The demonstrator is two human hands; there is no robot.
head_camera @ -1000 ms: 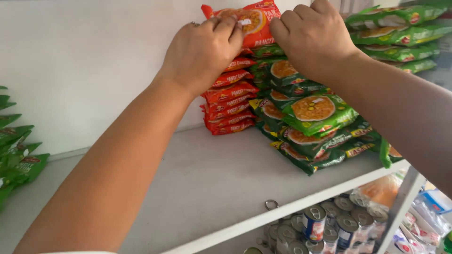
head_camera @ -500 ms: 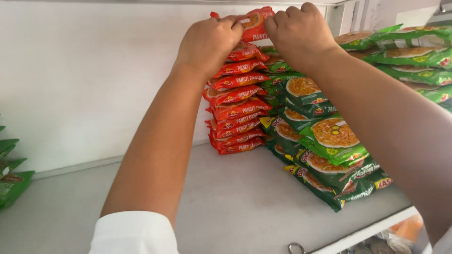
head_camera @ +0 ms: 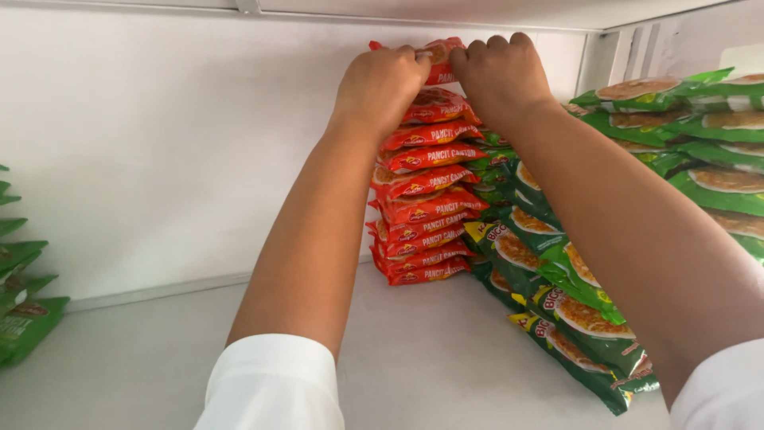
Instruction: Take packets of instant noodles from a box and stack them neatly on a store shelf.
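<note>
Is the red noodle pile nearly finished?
Done: a tall red packet stack stands against the shelf's back wall. In hand: left hand and right hand both grip the top red packet, just under the shelf above. Left: little room remains.

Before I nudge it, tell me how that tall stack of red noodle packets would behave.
The red stack is tall, narrow and uneven, so it would probably topple or slide. Glossy wrappers likely slip. Both hands, left hand and right hand, press its top packet.
</note>
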